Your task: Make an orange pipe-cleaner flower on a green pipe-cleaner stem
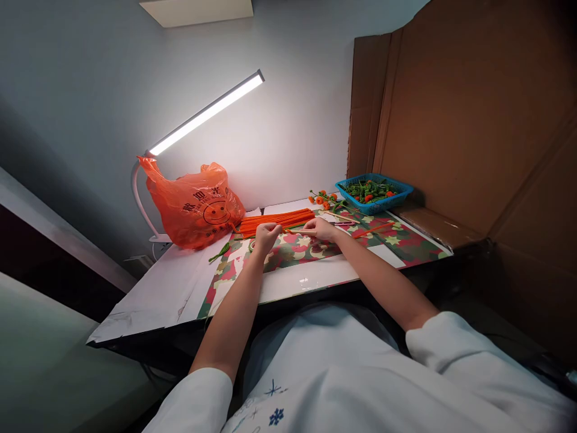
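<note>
Two bare hands work apart at a tabletop, thumbs and fingers closed: the left hand (267,236) pinches a short orange fuzzy strand (285,230), which lies in the gap between the hands, while the right hand (321,229) grips a slim tan stick (307,232) pointing toward it; the exact contact between strand and stick is too small to tell. Just beyond the hands lies a row of orange pipe cleaners (282,219). Left of the left hand are a green twisted strand (219,252) and, farther out, a bulging orange plastic bag (192,210) beneath a lit bar lamp (207,113). Beyond the right hand, orange pompom-like flowers (321,198) rest near a blue plastic basket (373,208) of green-stemmed blooms; below both hands, a camouflage-patterned mat (419,248) spreads out
</note>
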`<state>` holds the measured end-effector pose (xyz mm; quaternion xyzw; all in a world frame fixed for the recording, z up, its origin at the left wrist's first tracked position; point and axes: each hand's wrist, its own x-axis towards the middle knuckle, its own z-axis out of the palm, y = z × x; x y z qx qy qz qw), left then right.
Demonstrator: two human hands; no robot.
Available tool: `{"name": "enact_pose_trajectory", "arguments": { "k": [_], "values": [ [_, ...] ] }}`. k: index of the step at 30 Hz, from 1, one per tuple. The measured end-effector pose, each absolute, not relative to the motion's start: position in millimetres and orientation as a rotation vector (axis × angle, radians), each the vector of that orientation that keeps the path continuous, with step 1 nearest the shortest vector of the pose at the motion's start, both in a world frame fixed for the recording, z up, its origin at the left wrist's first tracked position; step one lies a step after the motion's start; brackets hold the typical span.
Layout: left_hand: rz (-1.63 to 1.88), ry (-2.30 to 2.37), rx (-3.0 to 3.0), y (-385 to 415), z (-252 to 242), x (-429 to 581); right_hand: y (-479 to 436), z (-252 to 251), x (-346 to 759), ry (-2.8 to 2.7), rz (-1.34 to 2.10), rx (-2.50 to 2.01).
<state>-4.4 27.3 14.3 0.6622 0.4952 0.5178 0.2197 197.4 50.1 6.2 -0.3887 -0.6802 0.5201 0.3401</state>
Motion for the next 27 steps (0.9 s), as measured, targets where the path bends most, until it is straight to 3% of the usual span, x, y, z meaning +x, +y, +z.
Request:
{"name": "enact_pose_trajectory", "arguments": {
  "k": [9,27],
  "values": [
    [1.158,1.398,1.959,24.6,14.9,-3.0,49.7,5.0,195.6,-1.898,1.085,-1.069],
    [0.865,1.3,2.112,22.8,7.5,1.7,41.1,6.3,194.6,-1.944,1.073,-1.048]
  ]
}}
